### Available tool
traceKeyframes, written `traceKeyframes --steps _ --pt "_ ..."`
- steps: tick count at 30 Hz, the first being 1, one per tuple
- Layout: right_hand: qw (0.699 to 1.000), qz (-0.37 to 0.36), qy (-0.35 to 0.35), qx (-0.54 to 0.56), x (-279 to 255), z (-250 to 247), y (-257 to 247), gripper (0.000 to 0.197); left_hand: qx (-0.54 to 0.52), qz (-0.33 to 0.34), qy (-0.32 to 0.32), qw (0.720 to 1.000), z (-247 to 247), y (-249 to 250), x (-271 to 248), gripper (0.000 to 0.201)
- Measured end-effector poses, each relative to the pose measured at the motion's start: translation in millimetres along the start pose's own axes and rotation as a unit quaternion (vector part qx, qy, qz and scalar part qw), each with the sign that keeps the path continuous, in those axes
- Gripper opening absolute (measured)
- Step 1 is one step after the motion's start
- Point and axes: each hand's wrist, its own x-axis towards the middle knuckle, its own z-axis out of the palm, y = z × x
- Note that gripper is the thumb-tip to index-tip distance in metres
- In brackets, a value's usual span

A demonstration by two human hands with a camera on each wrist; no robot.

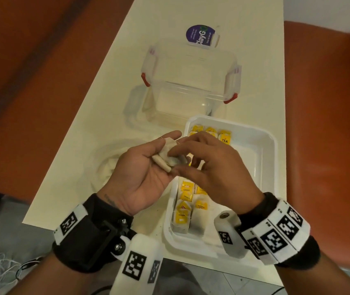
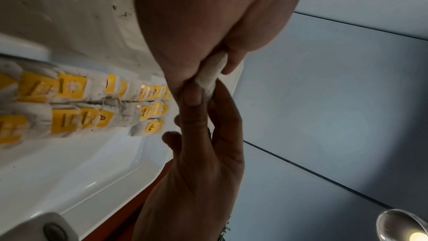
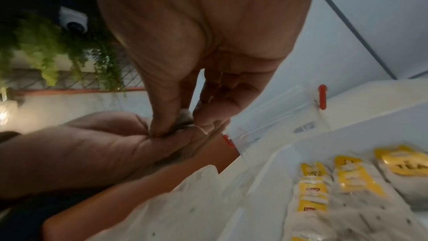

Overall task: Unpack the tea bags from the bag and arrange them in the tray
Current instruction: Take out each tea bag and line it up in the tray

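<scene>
Over the tray's (image 1: 263, 158) 9 o'clock edge, both hands meet around a small clump of tea bags (image 1: 168, 156). Left hand (image 1: 142, 179) is palm up with the clump lying across its fingers, thumb stretched out toward 12 o'clock, so it's cradling more than clamping. Right hand (image 1: 210, 167) comes in from 3 o'clock and its thumb and fingers (image 3: 162, 116) are pinched together on the bags, with a bit of string (image 3: 201, 129) poking out. Tea bags with yellow tags already sit in the tray: a row at its 11 o'clock corner (image 1: 211, 134) and a bunch at 7 o'clock (image 1: 187, 206). The plastic bag (image 1: 110, 160) lies crumpled on the tabletop (image 1: 97, 107) at 9 o'clock of the hands. A clear tub (image 1: 189, 81) with red clips sits at 12 o'clock.
</scene>
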Motion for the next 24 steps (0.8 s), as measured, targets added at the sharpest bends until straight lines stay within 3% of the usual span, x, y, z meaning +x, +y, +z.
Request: traceKeyframes --steps 4,9,18,21,24 --pt "0.991 0.061 0.021 0.117 -2.3 -8.2 4.0 0.011 0.014 0.0 -0.048 0.999 -2.4 1.3 -3.8 0.05" --pt "0.934 0.16 0.037 0.318 -3.4 -16.9 3.7 0.008 0.077 -0.028 -0.098 0.992 -10.1 3.3 -5.4 0.045" --pt "0.886 0.197 0.04 0.419 -2.5 -20.2 3.8 0.019 0.141 0.029 0.008 0.989 0.2 1.0 -0.8 0.024" --pt "0.912 0.2 0.036 0.357 -4.9 -19.9 7.6 0.018 0.282 0.104 0.039 0.953 1.0 4.0 1.0 0.015" --pt "0.941 0.18 0.027 0.286 -4.8 -25.3 8.3 0.027 0.467 0.176 0.024 0.866 0.0 11.8 -0.3 0.007"
